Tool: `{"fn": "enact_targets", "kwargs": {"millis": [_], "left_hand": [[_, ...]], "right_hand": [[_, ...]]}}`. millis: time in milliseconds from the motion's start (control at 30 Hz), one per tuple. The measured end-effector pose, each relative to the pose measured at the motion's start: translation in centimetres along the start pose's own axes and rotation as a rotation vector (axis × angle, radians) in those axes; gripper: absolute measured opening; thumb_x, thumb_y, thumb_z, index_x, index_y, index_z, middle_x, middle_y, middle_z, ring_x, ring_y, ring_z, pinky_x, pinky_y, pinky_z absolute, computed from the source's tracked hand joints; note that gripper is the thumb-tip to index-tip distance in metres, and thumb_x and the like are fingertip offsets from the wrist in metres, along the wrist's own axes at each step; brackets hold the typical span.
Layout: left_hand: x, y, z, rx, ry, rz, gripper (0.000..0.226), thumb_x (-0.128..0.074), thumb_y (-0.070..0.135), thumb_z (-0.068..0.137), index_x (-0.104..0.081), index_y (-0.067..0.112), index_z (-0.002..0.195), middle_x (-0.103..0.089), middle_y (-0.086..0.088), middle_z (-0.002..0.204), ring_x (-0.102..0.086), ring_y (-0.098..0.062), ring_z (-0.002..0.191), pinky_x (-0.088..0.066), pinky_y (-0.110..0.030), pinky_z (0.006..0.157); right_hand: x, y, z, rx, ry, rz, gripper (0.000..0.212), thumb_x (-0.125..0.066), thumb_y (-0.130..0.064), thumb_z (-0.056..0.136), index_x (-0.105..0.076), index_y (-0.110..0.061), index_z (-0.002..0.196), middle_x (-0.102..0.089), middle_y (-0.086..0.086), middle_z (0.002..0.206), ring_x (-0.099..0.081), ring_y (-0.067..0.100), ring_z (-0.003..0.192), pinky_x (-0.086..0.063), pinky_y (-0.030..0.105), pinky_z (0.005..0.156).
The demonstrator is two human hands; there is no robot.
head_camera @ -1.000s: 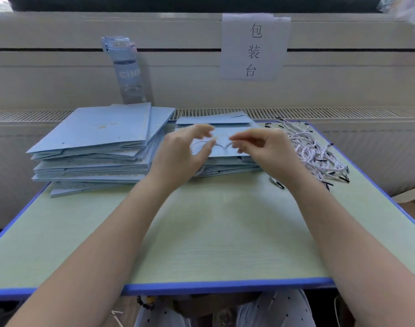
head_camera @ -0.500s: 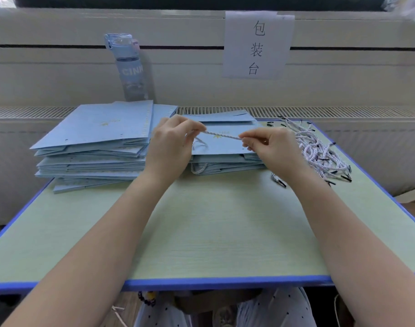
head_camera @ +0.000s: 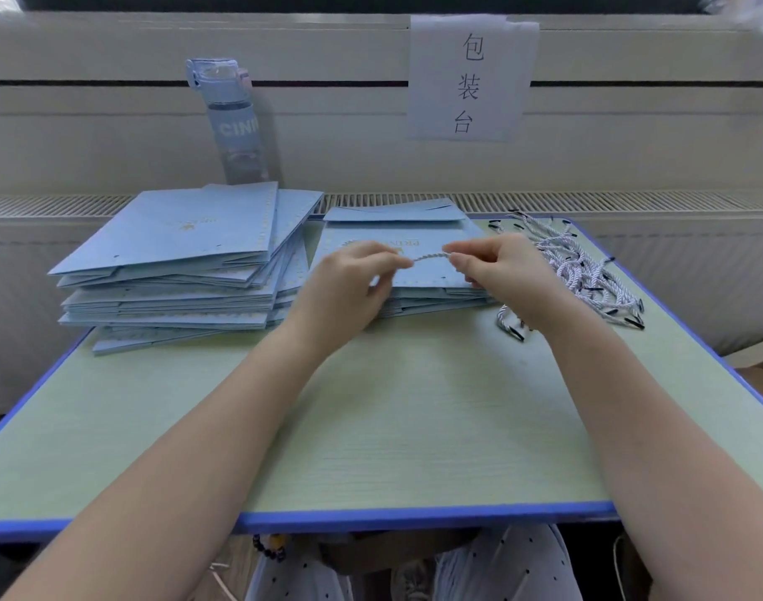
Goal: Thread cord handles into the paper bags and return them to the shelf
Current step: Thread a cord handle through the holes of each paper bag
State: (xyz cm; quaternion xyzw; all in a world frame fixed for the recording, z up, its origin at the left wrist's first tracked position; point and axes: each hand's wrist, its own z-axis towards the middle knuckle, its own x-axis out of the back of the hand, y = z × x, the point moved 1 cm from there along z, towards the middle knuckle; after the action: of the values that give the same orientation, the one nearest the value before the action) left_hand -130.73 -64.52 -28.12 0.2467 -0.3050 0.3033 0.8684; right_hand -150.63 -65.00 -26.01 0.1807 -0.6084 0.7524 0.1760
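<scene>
Table: we are looking down on a pale green table (head_camera: 414, 427) with a blue edge, which is standing against a white ledge with a slotted grille.
Left stack: a tall, uneven left stack (head_camera: 176, 253) of flat light blue paper bags is lying at the table's far left.
Right stack: a lower right stack (head_camera: 414, 236) of the same bags is lying just beside it. Both hands are hovering over its near edge and are covering part of the top bag's print.
Sign: a paper sign (head_camera: 471, 80) with three handwritten characters is hanging on the wall above the right stack.
Bottle: a translucent water bottle (head_camera: 236, 123) is standing upright behind the left stack, which is hiding its base. We cannot tell what it is holding.
Cord pile: a tangled cord pile (head_camera: 579, 271) of white twisted cords with black tips is lying at the far right, partly behind the right hand.
Left hand: the left hand (head_camera: 349, 288) is pinching one end of a cord between thumb and forefinger.
Right hand: the right hand (head_camera: 497, 266) is pinching the other end in the same way.
Held cord: the held cord (head_camera: 429, 256) is running nearly level between the two pinches, above the right stack's top bag. We cannot tell whether it is touching the bag.
Loose cord: a single loose cord (head_camera: 507, 325) is lying on the table beside the right wrist.
</scene>
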Motion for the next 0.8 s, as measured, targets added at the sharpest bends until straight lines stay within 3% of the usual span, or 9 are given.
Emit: {"fn": "enact_targets", "kwargs": {"millis": [133, 267, 400, 533, 633, 800], "left_hand": [[-1.7, 0.3, -0.4, -0.124, -0.095, 0.145, 0.023, -0.054, 0.022, 0.087, -0.074, 0.012, 0.094, -0.073, 0.002, 0.094, -0.065, -0.024, 0.089, -0.048, -0.034, 0.081], [-1.6, -0.1, -0.7, -0.033, -0.045, 0.325, 0.031, -0.047, 0.031, 0.087, -0.074, 0.016, 0.092, -0.074, 0.004, 0.088, -0.065, -0.027, 0.086, -0.046, -0.038, 0.082], [-1.4, -0.1, -0.7, -0.026, -0.026, 0.295, 0.03, -0.05, 0.032, 0.086, -0.077, 0.021, 0.082, -0.074, 0.009, 0.08, -0.066, -0.025, 0.082, -0.043, -0.033, 0.083], [-1.1, 0.3, -0.6, -0.129, -0.01, 0.266, 0.028, -0.052, 0.033, 0.085, -0.077, 0.023, 0.078, -0.072, 0.012, 0.075, -0.062, -0.023, 0.077, -0.038, -0.033, 0.077], [-1.2, 0.3, -0.6, -0.155, -0.005, 0.265, 0.029, -0.052, 0.034, 0.085, -0.077, 0.022, 0.078, -0.072, 0.012, 0.073, -0.06, -0.024, 0.073, -0.044, -0.032, 0.071], [-1.2, 0.3, -0.6, -0.125, 0.032, 0.205, 0.029, -0.052, 0.032, 0.085, -0.077, 0.019, 0.078, -0.072, 0.009, 0.073, -0.059, -0.023, 0.07, -0.046, -0.03, 0.07]], "right_hand": [[-0.2, 0.1, 0.1, -0.043, 0.016, 0.071, 0.013, -0.063, -0.012, 0.089, -0.069, -0.009, 0.1, -0.065, 0.0, 0.074, -0.059, 0.007, 0.064, -0.051, 0.015, 0.062], [0.0, 0.5, 0.3, -0.098, 0.087, 0.185, 0.005, -0.071, -0.011, 0.082, -0.067, -0.008, 0.083, -0.068, 0.007, 0.075, -0.063, 0.009, 0.057, -0.051, 0.015, 0.057], [-0.2, 0.9, 0.4, -0.043, 0.163, 0.015, 0.007, -0.074, -0.016, 0.079, -0.072, -0.009, 0.081, -0.067, -0.001, 0.066, -0.059, 0.001, 0.047, -0.05, 0.013, 0.055], [-0.6, 0.9, 0.3, 0.036, 0.133, -0.212, 0.007, -0.075, -0.021, 0.078, -0.074, -0.014, 0.075, -0.055, -0.017, 0.047, -0.051, -0.009, 0.044, -0.036, 0.003, 0.05], [-0.7, 0.9, 0.4, 0.062, 0.102, -0.282, 0.009, -0.074, -0.02, 0.079, -0.075, -0.011, 0.078, -0.053, -0.016, 0.052, -0.05, -0.012, 0.048, -0.034, 0.002, 0.052], [-0.7, 0.5, 0.1, 0.089, 0.072, -0.304, 0.012, -0.072, -0.02, 0.081, -0.076, -0.008, 0.083, -0.062, -0.007, 0.063, -0.053, -0.001, 0.06, -0.035, 0.001, 0.054]]}}
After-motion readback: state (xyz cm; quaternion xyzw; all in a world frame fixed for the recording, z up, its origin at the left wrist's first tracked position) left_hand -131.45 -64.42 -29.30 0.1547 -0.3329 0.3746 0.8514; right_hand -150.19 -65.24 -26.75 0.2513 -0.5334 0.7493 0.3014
